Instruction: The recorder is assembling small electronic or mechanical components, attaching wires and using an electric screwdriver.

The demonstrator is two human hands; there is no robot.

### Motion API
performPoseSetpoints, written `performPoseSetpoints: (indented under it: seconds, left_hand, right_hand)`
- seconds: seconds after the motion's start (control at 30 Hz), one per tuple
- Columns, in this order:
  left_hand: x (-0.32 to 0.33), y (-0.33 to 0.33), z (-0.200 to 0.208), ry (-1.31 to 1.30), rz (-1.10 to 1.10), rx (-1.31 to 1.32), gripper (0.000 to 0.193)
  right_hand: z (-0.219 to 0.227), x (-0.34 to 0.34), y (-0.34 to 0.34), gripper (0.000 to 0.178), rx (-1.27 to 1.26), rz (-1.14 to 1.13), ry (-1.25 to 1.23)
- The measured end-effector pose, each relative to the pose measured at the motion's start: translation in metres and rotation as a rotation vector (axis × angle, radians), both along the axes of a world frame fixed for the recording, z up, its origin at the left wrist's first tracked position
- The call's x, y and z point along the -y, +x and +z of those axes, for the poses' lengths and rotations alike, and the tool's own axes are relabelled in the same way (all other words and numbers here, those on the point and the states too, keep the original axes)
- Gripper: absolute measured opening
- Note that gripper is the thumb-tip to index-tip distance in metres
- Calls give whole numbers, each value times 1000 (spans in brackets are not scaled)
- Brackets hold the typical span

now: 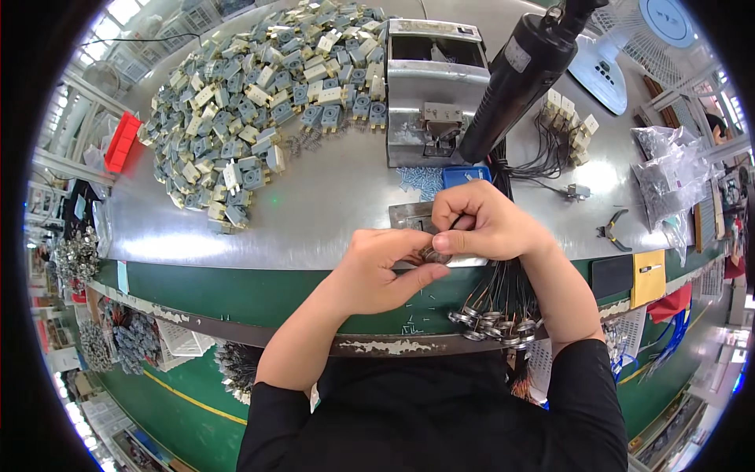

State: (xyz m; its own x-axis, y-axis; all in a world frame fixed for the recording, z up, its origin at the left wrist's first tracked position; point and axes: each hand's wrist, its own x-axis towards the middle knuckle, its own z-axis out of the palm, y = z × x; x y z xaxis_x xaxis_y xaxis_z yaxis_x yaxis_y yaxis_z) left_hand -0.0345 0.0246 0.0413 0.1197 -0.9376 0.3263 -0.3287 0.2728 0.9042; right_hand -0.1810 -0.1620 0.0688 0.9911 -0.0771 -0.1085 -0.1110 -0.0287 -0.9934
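Note:
In front of me, over the near edge of the bench, my two hands meet. My left hand (384, 271) pinches a small round metal part (430, 255), mostly covered by the fingers. My right hand (493, 224) is closed with thumb and forefinger together right beside it; a short piece of black cable (457, 223) shows between those fingers. Beneath the hands lies a flat metal plate (405, 212), partly hidden. Several similar round metal parts on black cables (497, 326) hang by the bench's front edge, below my right hand.
A large heap of grey and cream plastic housings (259, 94) covers the back left. Behind my hands stand a metal fixture (429, 90) and a black cylindrical tool (519, 79), near loose screws (422, 182) and a blue tray (464, 175). Cutters (614, 230) and plastic bags (672, 177) lie right.

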Motion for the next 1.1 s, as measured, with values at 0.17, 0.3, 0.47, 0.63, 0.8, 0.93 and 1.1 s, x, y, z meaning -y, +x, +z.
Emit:
performPoseSetpoints:
  seconds: [0.17, 0.3, 0.47, 0.63, 0.8, 0.93, 1.1]
  left_hand:
    - [-2, 0, 3, 96, 23, -78, 14]
    - [-4, -4, 0, 114, 26, -243, 16]
    - [0, -15, -10, 1, 63, -388, 15]
    - [-2, -9, -20, 129, -24, -818, 26]
    - [1, -1, -34, 106, -117, -1162, 28]
    - [5, 9, -40, 142, -33, -1275, 26]
    - [13, 2, -22, 169, 205, -977, 23]
  right_hand:
    - [8, -8, -4, 32, 94, -132, -311]
    - [5, -8, -2, 32, 163, -170, -349]
    - [-7, -2, 1, 30, 88, -137, -16]
    - [-6, -5, 2, 14, 196, -209, 64]
    - [0, -4, 2, 25, 479, -174, -573]
    - [-1, -13, 2, 38, 370, -172, -532]
    - [0, -11, 3, 44, 226, -117, -428]
